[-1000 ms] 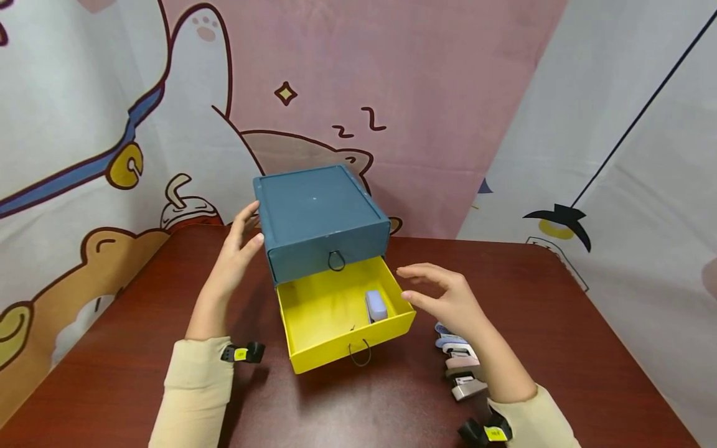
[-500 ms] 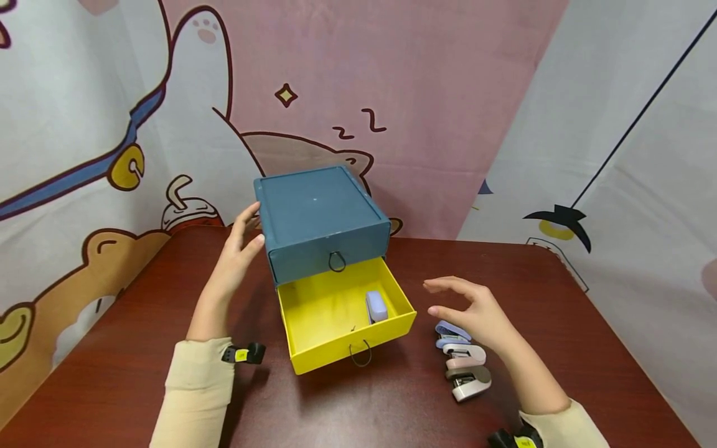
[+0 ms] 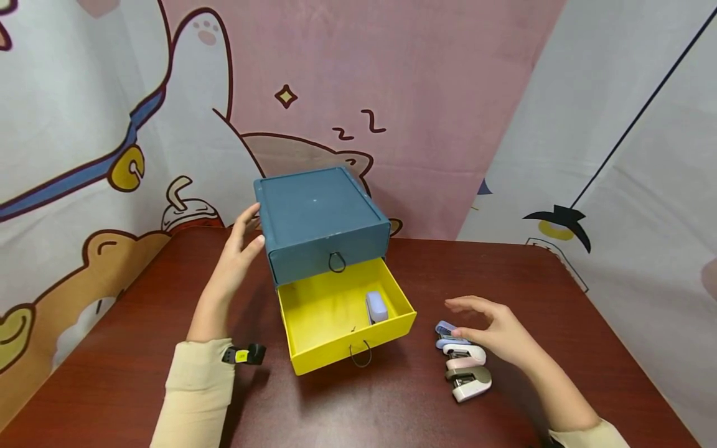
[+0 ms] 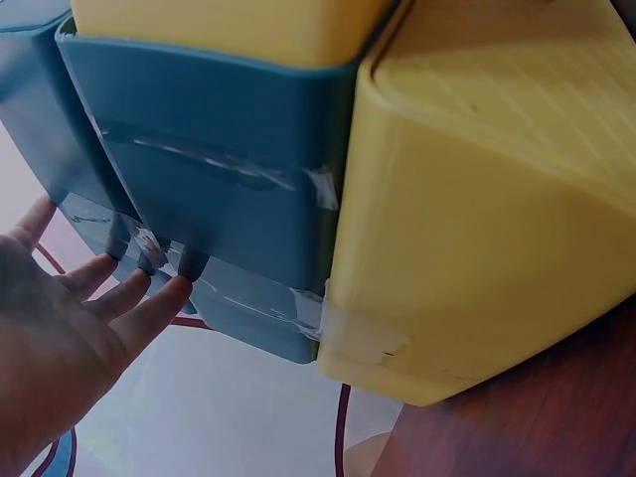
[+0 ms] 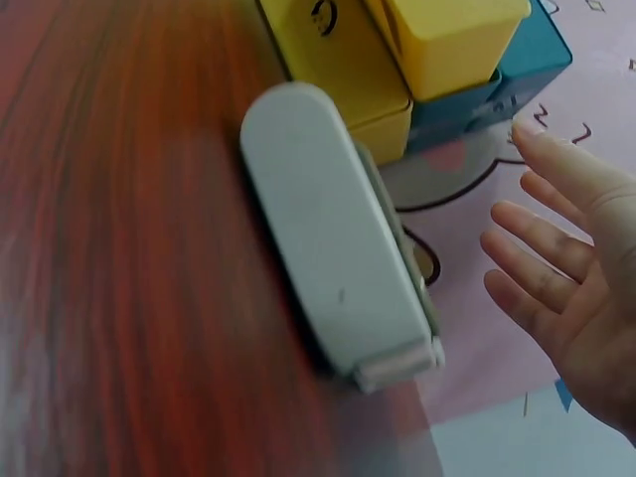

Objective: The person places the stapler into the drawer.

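My left hand (image 3: 231, 270) has its fingers extended against the left side of a blue drawer box (image 3: 322, 208); in the left wrist view its fingertips (image 4: 169, 295) touch the box wall. A yellow drawer (image 3: 313, 320) is pulled out below, holding a lavender stapler (image 3: 377, 306) near its right wall. Over on the right, my right hand (image 3: 498, 330) hovers with parted, relaxed fingers and holds nothing. Its thumb overlaps a blue stapler (image 3: 444, 342), first in a row with a white-and-pink stapler (image 3: 467, 354) and a white-and-taupe stapler (image 3: 473, 389).
The box and staplers stand on a dark red-brown wooden table (image 3: 392, 410). A wire loop handle (image 3: 360, 354) hangs from the drawer front, and another loop (image 3: 337, 261) from the blue front. A cartoon-printed cloth (image 3: 437, 124) hangs behind the table.
My right hand has moved from beside the drawer's right edge, rightward and toward me, to the row of staplers. The left hand stays against the box.
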{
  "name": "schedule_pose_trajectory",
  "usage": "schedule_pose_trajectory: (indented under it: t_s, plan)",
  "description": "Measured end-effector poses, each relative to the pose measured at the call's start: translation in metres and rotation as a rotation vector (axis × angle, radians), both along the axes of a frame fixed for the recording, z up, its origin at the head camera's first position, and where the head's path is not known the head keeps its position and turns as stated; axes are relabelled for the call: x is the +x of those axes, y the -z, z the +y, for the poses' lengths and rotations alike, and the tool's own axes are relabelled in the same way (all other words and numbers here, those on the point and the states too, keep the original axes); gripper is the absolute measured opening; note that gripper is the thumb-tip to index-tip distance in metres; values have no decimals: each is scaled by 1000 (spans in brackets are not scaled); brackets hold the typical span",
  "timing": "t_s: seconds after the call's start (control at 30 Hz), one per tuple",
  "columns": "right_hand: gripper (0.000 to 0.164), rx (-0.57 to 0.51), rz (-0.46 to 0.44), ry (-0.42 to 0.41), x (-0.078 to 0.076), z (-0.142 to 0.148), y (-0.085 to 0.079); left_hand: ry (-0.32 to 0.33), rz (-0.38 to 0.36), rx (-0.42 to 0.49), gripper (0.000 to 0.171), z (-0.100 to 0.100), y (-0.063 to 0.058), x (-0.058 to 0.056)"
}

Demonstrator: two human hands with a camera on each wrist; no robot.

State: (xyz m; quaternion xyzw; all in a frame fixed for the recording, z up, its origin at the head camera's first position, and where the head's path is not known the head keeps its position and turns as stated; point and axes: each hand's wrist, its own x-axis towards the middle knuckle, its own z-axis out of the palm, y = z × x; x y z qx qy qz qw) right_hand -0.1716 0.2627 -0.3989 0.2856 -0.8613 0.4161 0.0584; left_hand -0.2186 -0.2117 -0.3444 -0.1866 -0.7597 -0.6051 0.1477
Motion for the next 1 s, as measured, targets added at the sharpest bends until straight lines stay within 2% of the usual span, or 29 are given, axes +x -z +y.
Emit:
schedule_pose_trajectory:
  t_s: [0.2,0.5,0.63,1.0]
  plan:
    - [47,13,-55,-13,3,19,10,4,3,6,62,0,1,0]
    - [42,-32,-128,-108,9,41,20,-1,2,9,62,0,1,0]
    - [40,-12,-177,-108,9,48,25,-8,-2,4,62,-1,1,1]
    - [32,37,-208,-151,10,54,33,11,-5,3,61,-1,1,-1]
